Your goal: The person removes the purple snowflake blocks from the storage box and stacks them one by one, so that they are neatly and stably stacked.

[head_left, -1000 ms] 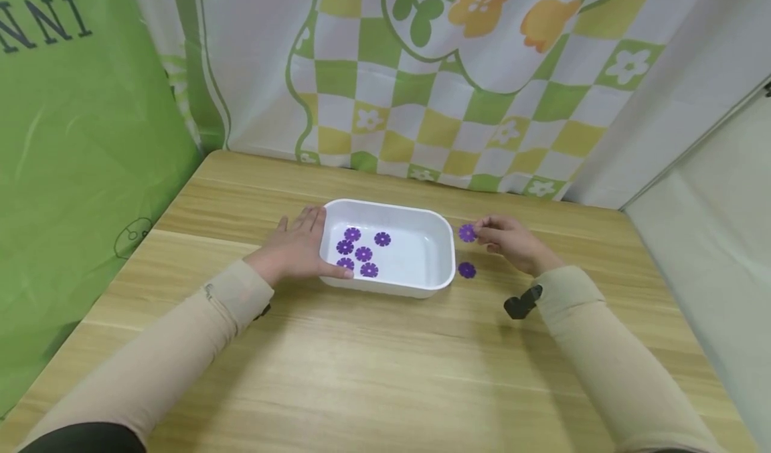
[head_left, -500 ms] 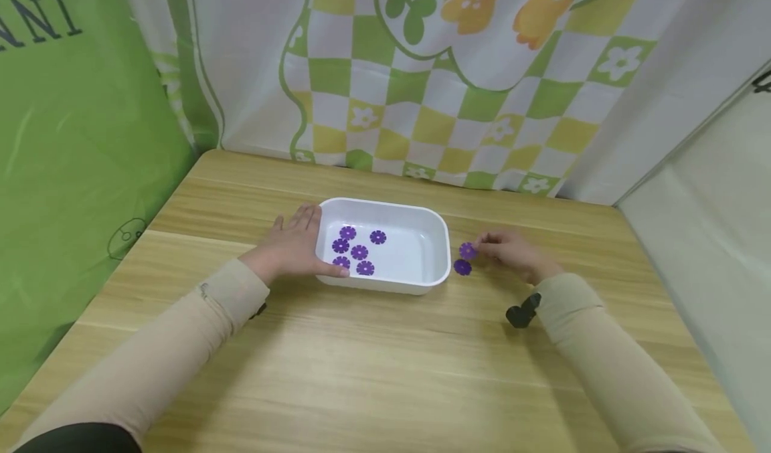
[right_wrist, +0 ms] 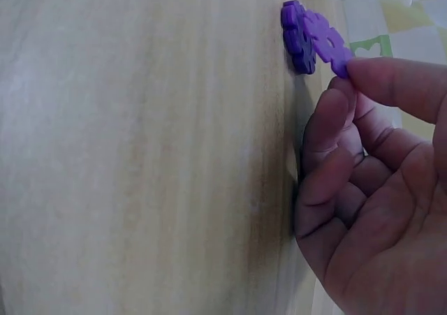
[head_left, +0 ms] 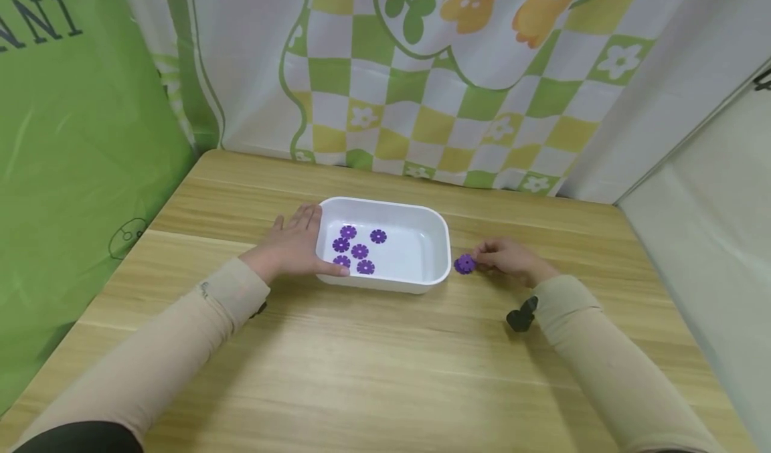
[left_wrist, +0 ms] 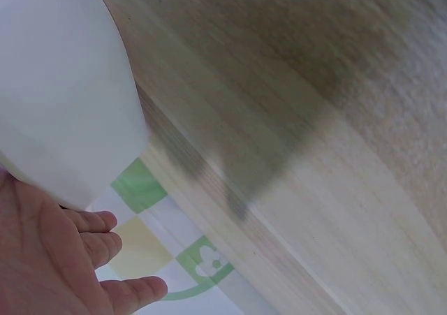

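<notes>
A white plastic tub (head_left: 415,286) sits on the wooden table, with several purple snowflake discs (head_left: 359,251) lying flat inside, mostly toward its left end. My left hand (head_left: 295,244) rests along the tub's left side, fingers straight and thumb over the front rim. In the left wrist view its fingertips (left_wrist: 105,245) extend past the white tub wall (left_wrist: 66,84). Just right of the tub, my right hand (head_left: 506,259) pinches a purple snowflake disc (right_wrist: 327,41) between thumb and fingers. That disc overlaps a second, darker-looking snowflake disc (right_wrist: 299,39) on the table.
The wooden table (head_left: 337,366) reaches back to a green, yellow and white checked cloth (head_left: 415,98). A green cloth (head_left: 78,145) hangs at the left, a pale panel (head_left: 711,219) at the right. A black wrist device (head_left: 521,314) hangs under the right sleeve.
My right hand has moved toward me and down with its snowflake disc, bringing it over the one on the table. My left hand stays on the tub; the view shifted slightly.
</notes>
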Demonstrator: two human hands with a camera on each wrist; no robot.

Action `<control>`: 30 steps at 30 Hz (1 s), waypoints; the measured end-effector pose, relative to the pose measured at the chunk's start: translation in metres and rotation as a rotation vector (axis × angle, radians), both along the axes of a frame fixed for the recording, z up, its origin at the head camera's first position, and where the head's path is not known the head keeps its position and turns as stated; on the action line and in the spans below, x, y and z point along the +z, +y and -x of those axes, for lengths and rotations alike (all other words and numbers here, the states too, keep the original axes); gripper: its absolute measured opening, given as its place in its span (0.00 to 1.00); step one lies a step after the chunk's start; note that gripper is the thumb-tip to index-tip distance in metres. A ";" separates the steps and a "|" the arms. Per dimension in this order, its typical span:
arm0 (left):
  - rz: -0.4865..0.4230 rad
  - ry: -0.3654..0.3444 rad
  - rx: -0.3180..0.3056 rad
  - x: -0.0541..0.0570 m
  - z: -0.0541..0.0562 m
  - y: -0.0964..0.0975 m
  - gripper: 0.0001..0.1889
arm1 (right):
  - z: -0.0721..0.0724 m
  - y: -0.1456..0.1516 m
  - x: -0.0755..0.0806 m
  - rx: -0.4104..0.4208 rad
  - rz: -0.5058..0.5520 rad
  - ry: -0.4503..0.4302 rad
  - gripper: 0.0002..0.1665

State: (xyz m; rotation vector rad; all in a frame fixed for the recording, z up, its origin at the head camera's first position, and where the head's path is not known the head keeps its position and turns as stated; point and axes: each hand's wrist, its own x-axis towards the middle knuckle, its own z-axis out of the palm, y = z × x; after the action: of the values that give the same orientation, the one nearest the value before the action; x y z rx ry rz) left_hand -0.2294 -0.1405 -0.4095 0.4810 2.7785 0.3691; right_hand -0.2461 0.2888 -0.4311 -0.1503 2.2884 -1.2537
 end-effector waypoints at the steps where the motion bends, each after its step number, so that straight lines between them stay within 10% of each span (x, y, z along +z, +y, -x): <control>1: 0.000 -0.001 0.000 0.000 0.000 0.000 0.76 | 0.000 0.000 0.000 0.001 -0.001 -0.001 0.11; 30: -0.012 0.002 0.006 -0.002 0.001 -0.001 0.76 | 0.000 -0.008 0.000 -0.036 -0.085 0.009 0.11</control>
State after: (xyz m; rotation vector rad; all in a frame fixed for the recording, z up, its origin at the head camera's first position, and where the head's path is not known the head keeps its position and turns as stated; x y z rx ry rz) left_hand -0.2303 -0.1411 -0.4116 0.4765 2.7816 0.3865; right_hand -0.2461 0.2806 -0.4307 -0.0851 2.3575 -1.1726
